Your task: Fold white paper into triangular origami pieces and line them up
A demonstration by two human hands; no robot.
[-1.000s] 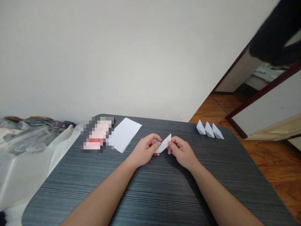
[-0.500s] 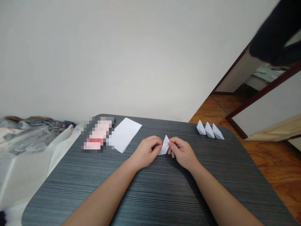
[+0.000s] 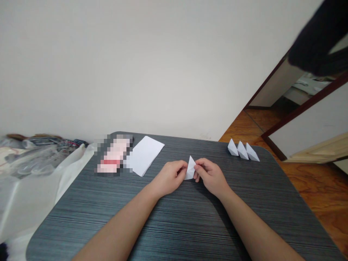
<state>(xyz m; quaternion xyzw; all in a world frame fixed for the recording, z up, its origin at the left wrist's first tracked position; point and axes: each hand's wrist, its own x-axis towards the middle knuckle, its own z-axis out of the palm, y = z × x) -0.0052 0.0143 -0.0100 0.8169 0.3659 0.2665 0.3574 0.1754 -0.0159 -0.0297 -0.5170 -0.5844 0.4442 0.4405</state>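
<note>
Between my two hands, over the middle of the table, is a small folded white paper boat with a pointed peak. My left hand pinches its left side with thumb and fingers. On the opposite side, my right hand grips the right edge between thumb and forefinger, the other fingers curled behind. Three similar folded paper boats stand in a row at the table's far right. To the left of my hands lies a stack of white paper sheets.
A blurred-out pink and dark object lies left of the paper stack on the dark wood-grain table. Plastic-wrapped bundles sit beside the table's left edge. A wall rises behind it, and a doorway opens at the right.
The folded paper has shifted and tilted very slightly to the left between my fingers. My left fingertips have moved a little at its edge; the row of folded pieces and the stack stay put.
</note>
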